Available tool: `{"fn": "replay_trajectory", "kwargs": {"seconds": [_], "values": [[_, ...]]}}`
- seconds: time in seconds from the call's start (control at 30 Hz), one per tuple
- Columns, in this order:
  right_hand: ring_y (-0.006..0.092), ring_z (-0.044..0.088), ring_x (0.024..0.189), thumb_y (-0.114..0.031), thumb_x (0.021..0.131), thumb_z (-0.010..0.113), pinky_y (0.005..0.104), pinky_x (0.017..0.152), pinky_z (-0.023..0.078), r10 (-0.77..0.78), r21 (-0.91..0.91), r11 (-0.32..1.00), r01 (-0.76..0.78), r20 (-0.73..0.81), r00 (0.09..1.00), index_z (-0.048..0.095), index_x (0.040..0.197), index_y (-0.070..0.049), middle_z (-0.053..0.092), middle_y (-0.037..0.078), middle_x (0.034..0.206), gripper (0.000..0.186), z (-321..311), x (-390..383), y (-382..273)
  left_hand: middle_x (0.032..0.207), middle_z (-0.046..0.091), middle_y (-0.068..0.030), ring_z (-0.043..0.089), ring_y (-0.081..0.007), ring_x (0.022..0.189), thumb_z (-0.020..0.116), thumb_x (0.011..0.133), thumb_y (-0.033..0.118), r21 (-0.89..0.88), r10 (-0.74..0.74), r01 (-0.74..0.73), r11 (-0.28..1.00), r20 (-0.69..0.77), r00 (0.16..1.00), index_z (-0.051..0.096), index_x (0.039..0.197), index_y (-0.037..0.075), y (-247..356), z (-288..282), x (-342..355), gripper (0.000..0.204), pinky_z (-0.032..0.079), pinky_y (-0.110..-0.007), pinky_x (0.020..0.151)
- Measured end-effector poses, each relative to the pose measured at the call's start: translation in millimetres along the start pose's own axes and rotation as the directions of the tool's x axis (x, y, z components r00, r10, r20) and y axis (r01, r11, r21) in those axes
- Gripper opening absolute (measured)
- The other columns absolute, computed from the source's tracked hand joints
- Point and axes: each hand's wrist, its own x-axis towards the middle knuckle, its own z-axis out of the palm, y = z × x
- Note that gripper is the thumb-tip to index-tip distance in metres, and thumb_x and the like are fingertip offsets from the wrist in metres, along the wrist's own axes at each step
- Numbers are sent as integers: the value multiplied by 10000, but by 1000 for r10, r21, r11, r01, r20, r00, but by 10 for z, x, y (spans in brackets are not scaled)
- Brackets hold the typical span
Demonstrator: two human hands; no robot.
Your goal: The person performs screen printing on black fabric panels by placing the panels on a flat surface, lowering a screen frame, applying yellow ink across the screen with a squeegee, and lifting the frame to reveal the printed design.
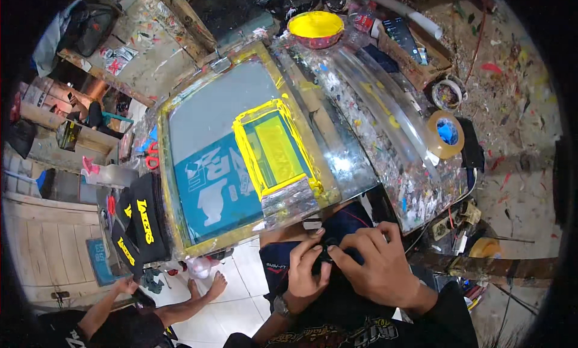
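Pinching a small black object (pixel 327 251) between left hand (pixel 306 277) and right hand (pixel 380 268) above dark shorts (pixel 344 221), seemingly mid-handling, remaining work unclear, near a yellow-smeared screen frame (pixel 276 77) and black pieces (pixel 156 236) already lettered yellow.

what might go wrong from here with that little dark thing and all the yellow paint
The small dark item could slip, since the left hand and right hand seem to grip it only by the fingertips. The bright yellow patch on the screen looks wet, so a brushing sleeve might smear it. The bowl of yellow paint stands uncovered; a knock could spill it.
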Motion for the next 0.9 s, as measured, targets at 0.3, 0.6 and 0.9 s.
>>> {"fn": "replay_trajectory", "kwargs": {"seconds": [0.3,0.6,0.9], "values": [[220,566,932,-197,778,670,453,820,381,-36,65,997,34,37,999,636,1132,-69,589,51,998,378,36,52,23,1248,545,-248,585,-397,1150,680,835,10,-87,-24,21,996,-32,999,473,1232,-6,18,27,59,448,482,-458,988],[240,574,855,-110,778,762,417,775,393,53,180,982,-53,5,999,658,1118,-87,586,53,950,356,144,-5,63,1208,577,-247,603,-384,1123,691,826,-5,-164,-63,50,985,-74,995,457,1217,3,-5,106,17,456,493,-452,964],[254,569,879,-121,809,738,415,775,397,37,234,972,-38,9,999,655,1141,-70,584,78,961,345,71,34,49,1221,596,-247,606,-374,1113,706,843,45,-161,-80,68,985,-69,994,473,1217,-4,38,41,35,444,485,-452,969]]}}
